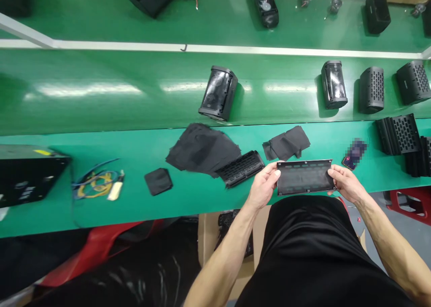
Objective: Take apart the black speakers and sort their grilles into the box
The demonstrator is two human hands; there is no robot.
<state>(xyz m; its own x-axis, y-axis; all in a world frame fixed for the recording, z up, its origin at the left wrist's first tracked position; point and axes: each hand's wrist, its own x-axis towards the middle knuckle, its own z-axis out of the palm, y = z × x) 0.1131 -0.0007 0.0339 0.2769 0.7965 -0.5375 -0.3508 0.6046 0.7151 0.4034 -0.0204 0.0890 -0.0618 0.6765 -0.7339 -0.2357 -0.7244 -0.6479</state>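
Note:
Both my hands hold a black rectangular grille panel (pixel 304 177) over the near edge of the green bench (pixel 134 154). My left hand (pixel 264 186) grips its left end with fingers curled round the edge. My right hand (pixel 345 183) grips the right end the same way. The panel's inner face, covered with dark mesh cloth, is turned up toward me. Just left of my left hand another black slotted grille (pixel 240 168) lies on the bench, partly over a pile of black cloth sheets (pixel 202 149). A smaller pile of black cloth (pixel 286 144) lies behind the panel.
A black speaker body (pixel 218 93) stands on the shiny green belt, with more speaker bodies (pixel 370 89) to the right. Stacked grilles (pixel 399 134) sit far right. A small black square (pixel 158 181), coiled wires (pixel 97 183) and a black box (pixel 27 172) lie left. A cardboard box (pixel 208 239) stands below.

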